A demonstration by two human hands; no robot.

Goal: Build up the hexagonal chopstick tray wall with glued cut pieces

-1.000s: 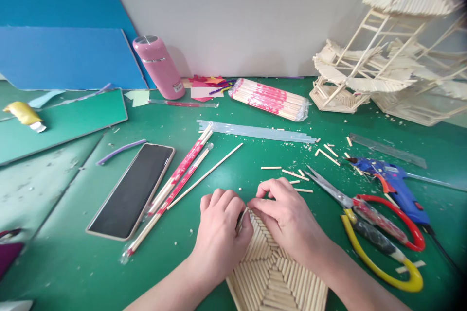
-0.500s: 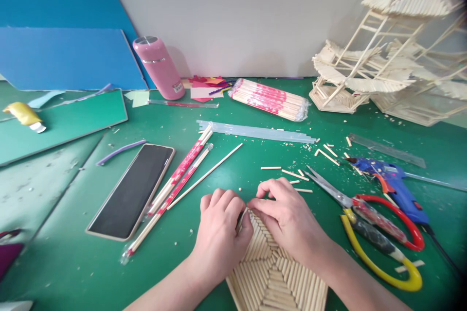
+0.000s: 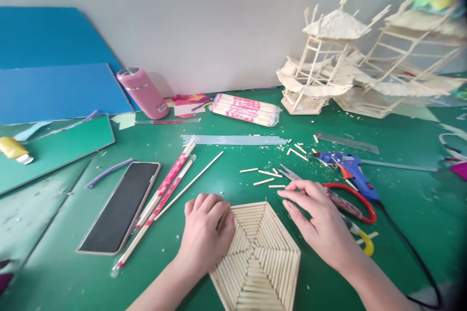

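Note:
A flat hexagonal panel (image 3: 270, 257) of thin wooden sticks, laid in wedges around a centre, lies at the front of the green table. My left hand (image 3: 207, 231) is closed on its upper left edge, with thumb and fingertips at the rim. To the right of the panel, my right hand (image 3: 320, 221) hovers with fingers apart and nothing visible between them. Behind it lie scissors (image 3: 291, 174) with one red and one yellow handle, partly covered by that hand. Short cut stick pieces (image 3: 263, 181) are scattered just beyond the fingertips.
A blue glue gun (image 3: 346, 167) with a cord lies at right. Stick pavilion models (image 3: 317, 82) stand at the back right. Wrapped chopsticks (image 3: 244, 109), clear glue sticks (image 3: 233, 140), a pink flask (image 3: 143, 95), a phone (image 3: 118, 209) and blue boards (image 3: 54, 92) lie further back and left.
My right hand has left the panel's top corner and moved right, its fingers spreading. My left hand stays at the panel's edge. The view has swung right, showing more of the models.

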